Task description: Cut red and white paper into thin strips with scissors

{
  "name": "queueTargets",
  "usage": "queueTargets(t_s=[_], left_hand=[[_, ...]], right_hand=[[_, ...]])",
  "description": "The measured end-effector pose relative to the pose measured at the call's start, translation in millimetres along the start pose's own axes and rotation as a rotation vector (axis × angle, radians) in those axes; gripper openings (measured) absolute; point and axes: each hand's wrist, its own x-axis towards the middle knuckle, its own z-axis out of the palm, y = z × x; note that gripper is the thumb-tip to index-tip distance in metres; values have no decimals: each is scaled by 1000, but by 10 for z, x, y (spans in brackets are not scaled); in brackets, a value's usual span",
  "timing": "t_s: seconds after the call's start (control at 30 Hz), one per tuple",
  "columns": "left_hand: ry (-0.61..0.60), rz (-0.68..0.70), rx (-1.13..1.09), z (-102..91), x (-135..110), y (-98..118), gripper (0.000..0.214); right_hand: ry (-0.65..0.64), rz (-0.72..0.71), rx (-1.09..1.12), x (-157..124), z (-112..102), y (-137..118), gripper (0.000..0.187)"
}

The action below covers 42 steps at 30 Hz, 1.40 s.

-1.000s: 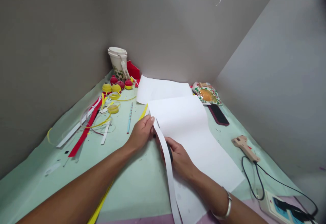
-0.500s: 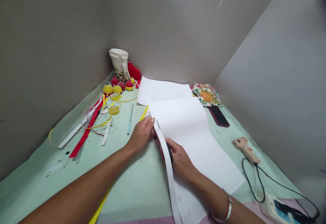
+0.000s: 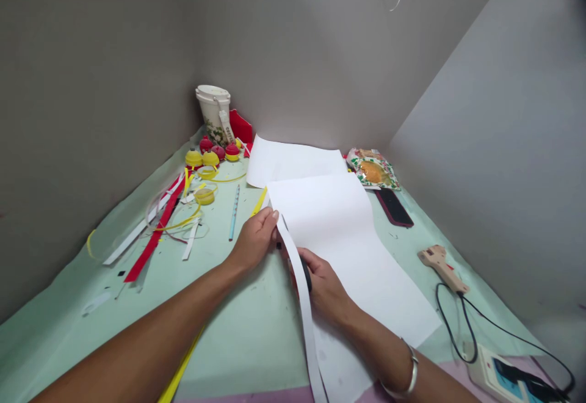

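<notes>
My left hand [image 3: 255,237] pinches the left edge of a large white paper sheet [image 3: 329,220], near its far corner. A narrow white paper strip [image 3: 307,330] runs along that edge and hangs down toward me, parted from the sheet along most of its length. My right hand [image 3: 324,284] is closed around scissors with a black handle [image 3: 306,273], between the strip and the sheet. The strip and my fingers hide the scissors' blades. A silver bangle [image 3: 413,369] is on my right wrist.
A second white sheet [image 3: 297,162] lies behind. To the left are a patterned pencil [image 3: 234,214], a red strip [image 3: 153,244], yellow and red round pieces [image 3: 210,159] and a white cup [image 3: 214,113]. Rightward lie a phone [image 3: 394,207], a glue gun [image 3: 443,268] and a power strip [image 3: 492,369].
Almost nothing differs. Both hands keep their hold on the paper and scissors, and the view has shifted very slightly.
</notes>
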Motion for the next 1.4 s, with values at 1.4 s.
queueTargets(t_s=[1.4], left_hand=[[46, 19, 56, 11, 43, -31, 36]], right_hand=[[-5, 44, 7, 16, -36, 18, 30]])
